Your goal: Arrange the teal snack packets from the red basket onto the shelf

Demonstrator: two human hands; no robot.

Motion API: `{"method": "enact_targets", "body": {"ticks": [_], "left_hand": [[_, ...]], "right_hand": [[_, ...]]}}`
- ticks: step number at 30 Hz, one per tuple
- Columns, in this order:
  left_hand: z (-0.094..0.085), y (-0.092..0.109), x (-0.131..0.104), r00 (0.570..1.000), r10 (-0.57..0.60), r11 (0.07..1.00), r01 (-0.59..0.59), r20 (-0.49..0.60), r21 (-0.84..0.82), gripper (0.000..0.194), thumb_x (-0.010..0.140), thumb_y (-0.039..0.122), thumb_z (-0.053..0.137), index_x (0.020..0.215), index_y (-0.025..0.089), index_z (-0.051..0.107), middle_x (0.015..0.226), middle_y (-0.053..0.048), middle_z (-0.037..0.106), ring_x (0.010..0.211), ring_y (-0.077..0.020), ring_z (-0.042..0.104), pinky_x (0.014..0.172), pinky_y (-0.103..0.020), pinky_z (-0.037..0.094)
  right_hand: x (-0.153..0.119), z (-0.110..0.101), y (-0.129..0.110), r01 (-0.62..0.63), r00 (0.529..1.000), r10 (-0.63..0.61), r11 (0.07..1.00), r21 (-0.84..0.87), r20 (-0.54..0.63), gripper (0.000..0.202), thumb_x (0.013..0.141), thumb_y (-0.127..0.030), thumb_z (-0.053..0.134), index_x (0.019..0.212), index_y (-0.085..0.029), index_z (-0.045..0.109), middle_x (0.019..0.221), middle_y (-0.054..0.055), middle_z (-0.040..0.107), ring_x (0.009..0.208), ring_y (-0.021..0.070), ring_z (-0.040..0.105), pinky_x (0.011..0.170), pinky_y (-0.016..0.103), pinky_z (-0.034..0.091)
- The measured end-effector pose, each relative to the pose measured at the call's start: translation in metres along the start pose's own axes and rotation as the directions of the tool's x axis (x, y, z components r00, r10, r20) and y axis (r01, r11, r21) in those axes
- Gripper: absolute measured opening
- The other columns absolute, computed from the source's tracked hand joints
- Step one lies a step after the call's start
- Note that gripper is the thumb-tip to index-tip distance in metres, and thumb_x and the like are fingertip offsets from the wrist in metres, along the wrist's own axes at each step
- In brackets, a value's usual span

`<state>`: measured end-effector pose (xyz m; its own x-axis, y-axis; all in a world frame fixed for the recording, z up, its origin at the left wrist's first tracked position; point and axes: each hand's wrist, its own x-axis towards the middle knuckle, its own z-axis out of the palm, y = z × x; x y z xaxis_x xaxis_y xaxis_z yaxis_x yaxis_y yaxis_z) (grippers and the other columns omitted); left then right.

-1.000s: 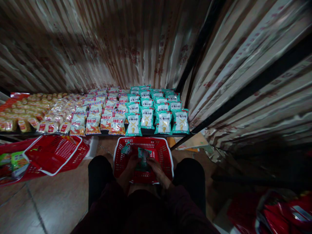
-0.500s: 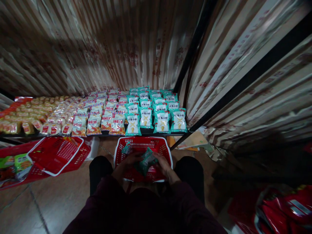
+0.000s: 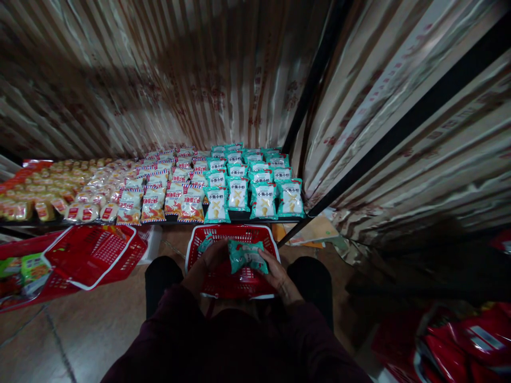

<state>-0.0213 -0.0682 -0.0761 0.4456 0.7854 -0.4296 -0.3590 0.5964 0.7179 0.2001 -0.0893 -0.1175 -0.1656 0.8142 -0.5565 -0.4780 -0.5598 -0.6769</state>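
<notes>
Over the red basket (image 3: 235, 291) between my knees, I hold a teal snack bag (image 3: 248, 257) lying sideways, its back side facing up. My right hand (image 3: 275, 270) grips the bag's right end, with the thumb on top. At the left end, my left hand (image 3: 214, 255) is closed against the bag, its fingertips partly hidden. Another teal snack bag (image 3: 206, 242) rests in the basket's far left corner, behind my left hand. Straight ahead, several rows of teal-and-white snack bags (image 3: 264, 201) stand on the black shelf (image 3: 240, 217).
Orange-and-white snack bags (image 3: 154, 203) and small wrapped cakes (image 3: 43, 207) fill the shelf further left. On the floor at left lies a red basket (image 3: 93, 255) with a white rim. A black post (image 3: 335, 197) slants down at right. Red packages (image 3: 471, 340) sit at lower right.
The teal bag in my hands has turned from a tilted, upright position to lying flat and sideways, and has come up a little. The shelf rows look the same.
</notes>
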Motion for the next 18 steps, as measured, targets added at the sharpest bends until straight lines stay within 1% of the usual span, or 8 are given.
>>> {"method": "enact_targets", "body": {"ticks": [2,4,7,9,12,14,18], "left_hand": [[0.002,-0.007,-0.001,1.000,0.002,0.998,-0.001,0.027,-0.056,0.055,0.074,0.054,0.064,0.113,0.015,0.064,0.111,-0.013,0.068,0.111,-0.0285,0.060,0.099,-0.042,0.042],[0.006,-0.012,-0.003,0.998,0.044,0.996,-0.039,0.055,-0.081,0.056,0.072,0.050,0.068,0.117,0.017,0.061,0.116,-0.012,0.066,0.114,-0.0287,0.058,0.101,-0.043,0.041],[0.011,-0.018,-0.007,0.990,0.117,0.986,-0.107,0.080,-0.126,0.059,0.067,0.040,0.076,0.119,0.020,0.059,0.121,-0.010,0.063,0.118,-0.0281,0.055,0.103,-0.043,0.039],[0.015,-0.019,-0.009,0.986,0.144,0.980,-0.131,0.078,-0.152,0.057,0.066,0.035,0.077,0.118,0.019,0.059,0.121,-0.010,0.063,0.119,-0.0269,0.054,0.103,-0.041,0.038],[0.021,-0.019,-0.009,0.986,0.156,0.975,-0.144,0.059,-0.169,0.054,0.064,0.030,0.079,0.113,0.017,0.061,0.117,-0.011,0.065,0.117,-0.0259,0.055,0.103,-0.038,0.039],[0.023,-0.018,-0.007,0.987,0.160,0.970,-0.151,0.032,-0.192,0.050,0.065,0.031,0.078,0.110,0.016,0.063,0.114,-0.010,0.066,0.115,-0.0251,0.056,0.102,-0.037,0.040],[0.021,-0.013,0.001,0.986,0.142,0.962,-0.157,-0.081,-0.221,0.043,0.067,0.036,0.075,0.104,0.016,0.065,0.105,-0.008,0.069,0.106,-0.0244,0.060,0.096,-0.038,0.045]], "right_hand": [[0.001,0.001,0.001,0.048,0.998,-0.049,0.998,0.043,0.026,0.041,0.066,-0.038,0.077,0.102,-0.023,0.063,0.092,0.004,0.074,0.080,0.0215,0.070,0.072,0.034,0.054],[0.000,0.003,0.002,0.085,0.996,-0.088,0.992,0.088,0.028,0.043,0.065,-0.035,0.077,0.103,-0.023,0.062,0.094,0.004,0.074,0.083,0.0227,0.070,0.077,0.035,0.054],[-0.002,0.006,0.004,0.105,0.994,-0.107,0.984,0.142,0.003,0.045,0.064,-0.033,0.078,0.105,-0.023,0.061,0.093,0.003,0.074,0.086,0.0231,0.070,0.079,0.036,0.054],[-0.004,0.007,0.004,0.101,0.995,-0.103,0.980,0.169,0.002,0.047,0.063,-0.031,0.078,0.106,-0.024,0.060,0.092,0.002,0.075,0.088,0.0239,0.070,0.079,0.037,0.054],[-0.006,0.009,0.002,0.083,0.996,-0.087,0.979,0.184,0.012,0.044,0.062,-0.031,0.079,0.102,-0.024,0.062,0.090,0.002,0.075,0.090,0.0254,0.069,0.079,0.038,0.054],[-0.007,0.009,0.001,0.065,0.997,-0.072,0.981,0.185,0.030,0.043,0.062,-0.031,0.079,0.100,-0.022,0.063,0.090,0.003,0.075,0.092,0.0258,0.069,0.080,0.038,0.054],[-0.009,0.010,-0.002,0.043,0.996,-0.054,0.985,0.169,0.066,0.042,0.061,-0.033,0.080,0.098,-0.021,0.064,0.090,0.004,0.075,0.095,0.0259,0.068,0.081,0.037,0.053]]}}
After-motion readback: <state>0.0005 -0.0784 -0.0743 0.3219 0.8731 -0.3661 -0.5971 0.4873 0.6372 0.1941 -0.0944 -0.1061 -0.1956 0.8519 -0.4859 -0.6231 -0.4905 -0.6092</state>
